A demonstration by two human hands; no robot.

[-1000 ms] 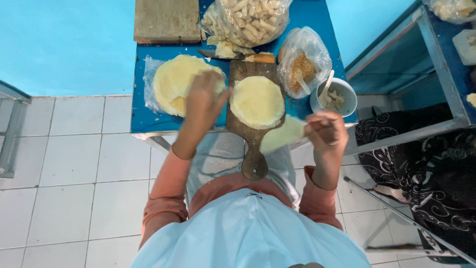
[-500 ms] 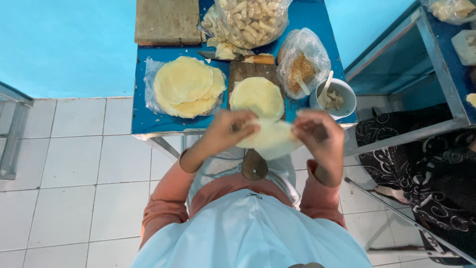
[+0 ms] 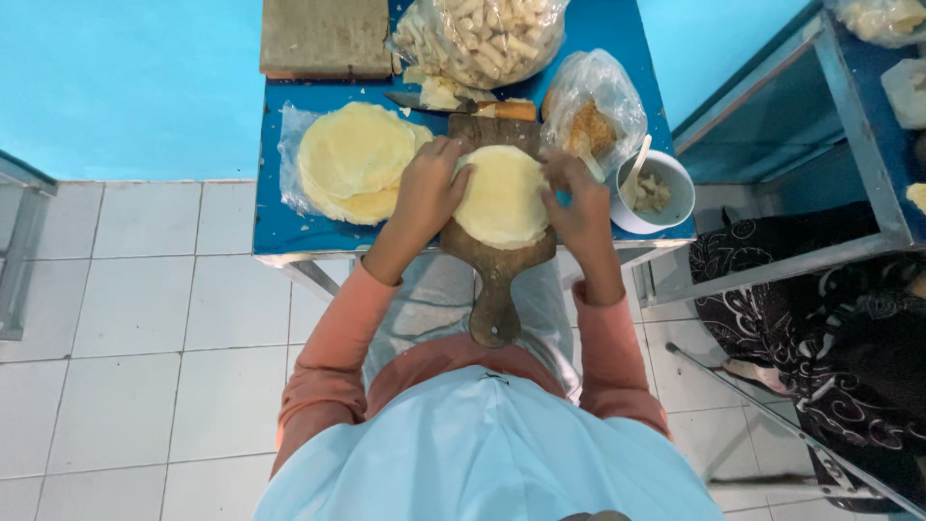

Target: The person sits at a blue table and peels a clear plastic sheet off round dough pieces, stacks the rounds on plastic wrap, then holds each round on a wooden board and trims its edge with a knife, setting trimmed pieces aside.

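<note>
Half a second earlier you held a wrapper in the air near you; now that wrapper (image 3: 502, 198) lay flat on the board (image 3: 497, 260), on the blue worktop (image 3: 280, 232). Your left hand (image 3: 429, 193) pressed its left edge and your right hand (image 3: 577, 198) its right edge, fingers spread, gripping nothing. So the sheet was laid, ready for smoothing. The stack (image 3: 355, 162) sat just left. The knife (image 3: 463, 104) was half hidden, and the bowl's (image 3: 656, 188) contents were unclear

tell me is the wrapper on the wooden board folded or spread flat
Spread flat: the round wrapper lies open on the wooden board, left hand and right hand at its edges.
</note>
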